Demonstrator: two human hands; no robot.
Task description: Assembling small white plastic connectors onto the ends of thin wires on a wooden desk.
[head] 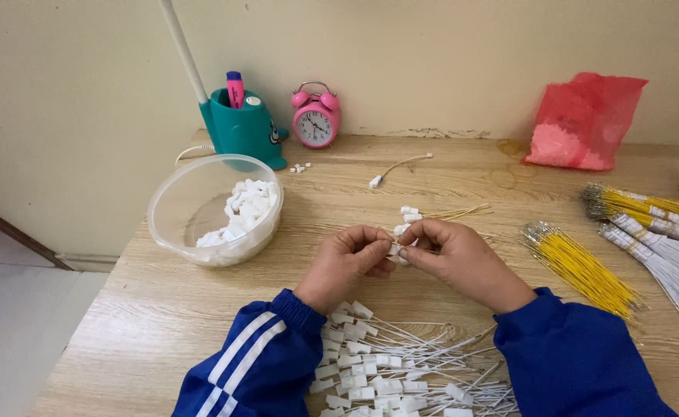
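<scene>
My left hand [349, 262] and my right hand [463, 259] meet over the middle of the wooden table [162, 309], both pinching a small white plastic connector [394, 249] with a thin wire between the fingertips. Just beyond the fingers lie a few more white connectors [409, 214] with yellow wires [459, 211] trailing right. Below my wrists sits a pile of finished white connectors with white wires [401, 367]. Both sleeves are blue with white stripes.
A clear plastic bowl [177, 205] of white connectors stands at the left. Behind it are a teal pen holder [243, 127] and a pink alarm clock [316, 120]. Bundles of yellow wires [579, 266] and white wires [664, 247] lie right; a red bag [583, 120] leans on the wall.
</scene>
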